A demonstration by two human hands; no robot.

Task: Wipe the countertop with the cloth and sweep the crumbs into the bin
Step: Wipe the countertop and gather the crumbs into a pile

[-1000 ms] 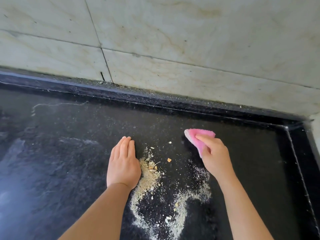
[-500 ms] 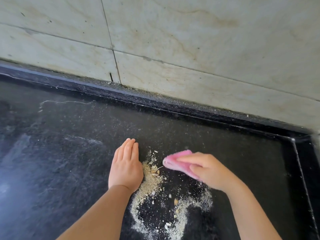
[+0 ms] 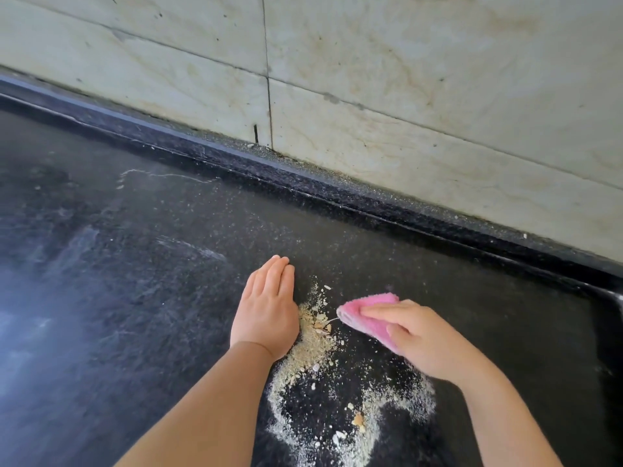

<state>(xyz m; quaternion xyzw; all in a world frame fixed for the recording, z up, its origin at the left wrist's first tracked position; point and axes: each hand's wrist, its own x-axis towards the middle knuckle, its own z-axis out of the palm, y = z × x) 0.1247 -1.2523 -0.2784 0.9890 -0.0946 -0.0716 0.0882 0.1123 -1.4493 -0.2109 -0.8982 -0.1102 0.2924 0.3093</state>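
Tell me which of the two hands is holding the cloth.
The right hand grips the pink cloth, fingers pressing it down beside the crumbs. The left hand holds nothing; it rests flat on the countertop.

Pale veined marble wall [image 3: 404, 79], dark grout lines.

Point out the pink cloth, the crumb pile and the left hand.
pink cloth [image 3: 369, 306]: head view, its bare upper fold.
crumb pile [image 3: 312, 345]: head view, its dense middle.
left hand [image 3: 266, 311]: head view, back of the hand.
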